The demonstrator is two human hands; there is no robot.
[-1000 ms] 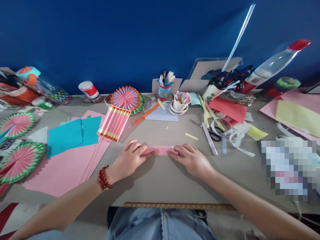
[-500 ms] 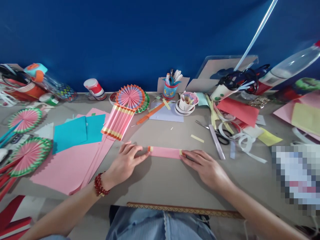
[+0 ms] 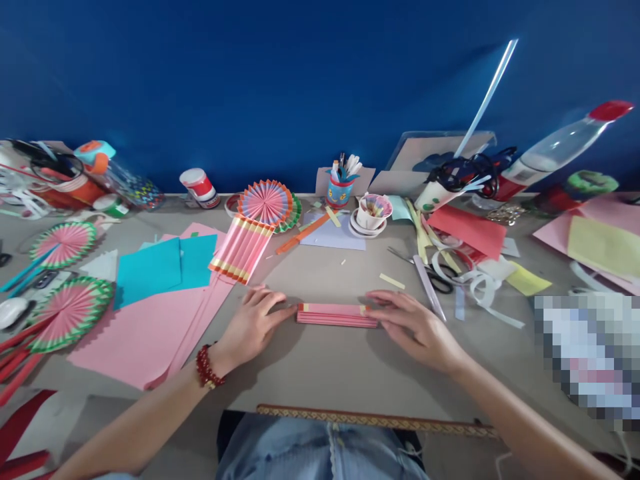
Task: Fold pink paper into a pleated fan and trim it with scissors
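A pleated strip of pink paper lies across the table in front of me, its stacked folds facing me and yellow and orange bands at its ends. My left hand has its thumb and finger at the strip's left end. On the other end are the fingers of my right hand, the upper ones stretched and a little apart. Beyond my left hand rests another pleated pink sheet with orange and yellow edges, partly opened out. The undersides of my fingertips are hidden.
Pink sheets and blue paper lie left, near round paper fans. Scissors, a lilac strip and paper ribbons lie right. A pen cup and white cup stand behind.
The strip's near side now shows stacked pleats, where a flat pink top showed before. My right hand's fingers have lifted and spread slightly. The whole view has shifted a little.
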